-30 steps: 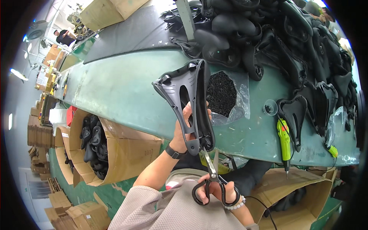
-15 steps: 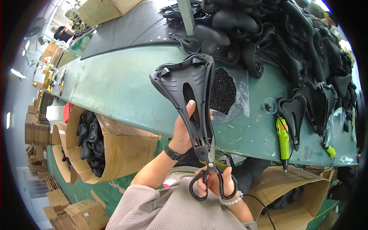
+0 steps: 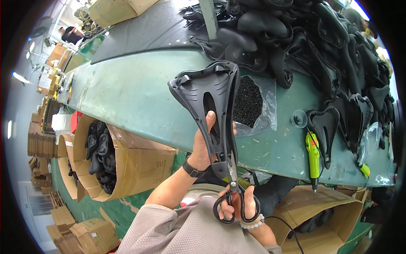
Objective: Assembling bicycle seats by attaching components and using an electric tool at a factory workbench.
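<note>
In my left hand point(image 3: 202, 139) is a black bicycle saddle point(image 3: 195, 99), its underside turned up and its narrow nose pointing toward me. My thumb lies over the long central slot, and the fingers wrap behind the right side. My right hand point(image 3: 249, 204) grips scissors point(image 3: 233, 184) with black handles, thumb and fingers through the loops. The blades point away from me along the right edge of the nose. Their tips lie against that edge, and I cannot tell what is between them.
Beyond the saddle, a clear bag of small black screws point(image 3: 248, 101) lies on the green table point(image 3: 127, 91). To the right are a small cup point(image 3: 299, 119), a lime-green electric screwdriver point(image 3: 313, 158) and a pile of saddles point(image 3: 321, 59). Cardboard boxes point(image 3: 141, 163) stand below the edge.
The scissors' handle loops have come closer together, and the blades have slid slightly farther along the nose's right edge. The saddle stays in my left hand, barely shifted.
</note>
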Demonstrator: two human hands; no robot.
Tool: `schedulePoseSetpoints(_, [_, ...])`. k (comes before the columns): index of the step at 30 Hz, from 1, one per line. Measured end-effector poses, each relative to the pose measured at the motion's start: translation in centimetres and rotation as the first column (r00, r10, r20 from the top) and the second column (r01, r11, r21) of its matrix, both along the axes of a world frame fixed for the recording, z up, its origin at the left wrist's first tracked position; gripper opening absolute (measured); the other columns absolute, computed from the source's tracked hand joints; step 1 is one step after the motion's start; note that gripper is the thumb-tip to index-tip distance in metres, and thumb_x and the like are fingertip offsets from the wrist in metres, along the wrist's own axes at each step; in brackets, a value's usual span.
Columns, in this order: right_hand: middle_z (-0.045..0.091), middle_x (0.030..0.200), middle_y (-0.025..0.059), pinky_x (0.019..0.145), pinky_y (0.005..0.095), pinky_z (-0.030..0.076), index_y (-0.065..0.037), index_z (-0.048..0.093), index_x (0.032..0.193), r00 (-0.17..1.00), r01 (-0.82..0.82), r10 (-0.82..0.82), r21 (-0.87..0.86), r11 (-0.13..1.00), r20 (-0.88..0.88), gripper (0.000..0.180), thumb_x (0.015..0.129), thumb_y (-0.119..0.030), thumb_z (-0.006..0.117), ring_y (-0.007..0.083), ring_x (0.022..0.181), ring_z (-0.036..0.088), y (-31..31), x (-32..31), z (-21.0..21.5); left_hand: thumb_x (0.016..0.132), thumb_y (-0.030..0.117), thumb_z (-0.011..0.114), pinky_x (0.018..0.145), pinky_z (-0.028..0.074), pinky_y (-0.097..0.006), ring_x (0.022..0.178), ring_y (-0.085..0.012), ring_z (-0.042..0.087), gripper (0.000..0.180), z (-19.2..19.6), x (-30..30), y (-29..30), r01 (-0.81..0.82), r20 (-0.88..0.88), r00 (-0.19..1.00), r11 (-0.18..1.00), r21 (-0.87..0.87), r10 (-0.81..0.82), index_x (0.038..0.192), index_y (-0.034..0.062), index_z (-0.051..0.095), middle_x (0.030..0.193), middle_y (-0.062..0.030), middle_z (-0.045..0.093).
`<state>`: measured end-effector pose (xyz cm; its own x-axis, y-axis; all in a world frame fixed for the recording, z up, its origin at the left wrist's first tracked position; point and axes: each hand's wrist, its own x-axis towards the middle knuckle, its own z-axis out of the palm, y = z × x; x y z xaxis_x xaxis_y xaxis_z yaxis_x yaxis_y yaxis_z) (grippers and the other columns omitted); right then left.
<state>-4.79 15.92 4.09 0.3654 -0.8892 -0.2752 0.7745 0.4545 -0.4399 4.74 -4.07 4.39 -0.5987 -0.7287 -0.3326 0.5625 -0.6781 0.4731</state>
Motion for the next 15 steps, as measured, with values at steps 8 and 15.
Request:
schedulePoseSetpoints(8, [0.037, 0.053, -0.0024, 0.048, 0.0268, 0.039, 0.004, 0.053, 0.109, 0.998, 0.04, -0.04, -0.005, 0.999, -0.043, 0.092, 0.087, -0.082, 0.032, 0.0111, 0.045, 0.039, 0.3, 0.1, -0.1, 0.094, 0.061, 0.053, 0.065, 0.056, -0.025, 0.078, -0.0127, 0.067, 0.058, 1.2, 0.0, 0.1, -0.034, 0.184, 0.982, 0.995, -0.095, 0.051, 0.101, 0.0048, 0.066, 0.088, -0.0062, 0.068])
schedulePoseSetpoints(15, [0.041, 0.053, -0.0005, 0.047, 0.0258, 0.038, 0.007, 0.053, 0.11, 0.999, 0.049, -0.049, -0.031, 0.998, 0.016, 0.087, 0.089, -0.077, 0.041, 0.0104, 0.044, 0.039, 0.7, 0.2, -1.0, 0.094, 0.059, 0.055, 0.073, 0.062, -0.03, 0.09, -0.0195, 0.07, 0.066, -0.4, 1.2, -0.3, 0.017, 0.065, 0.998, 0.996, -0.084, -0.011, 0.125, 0.0004, 0.057, 0.098, -0.0106, 0.068])
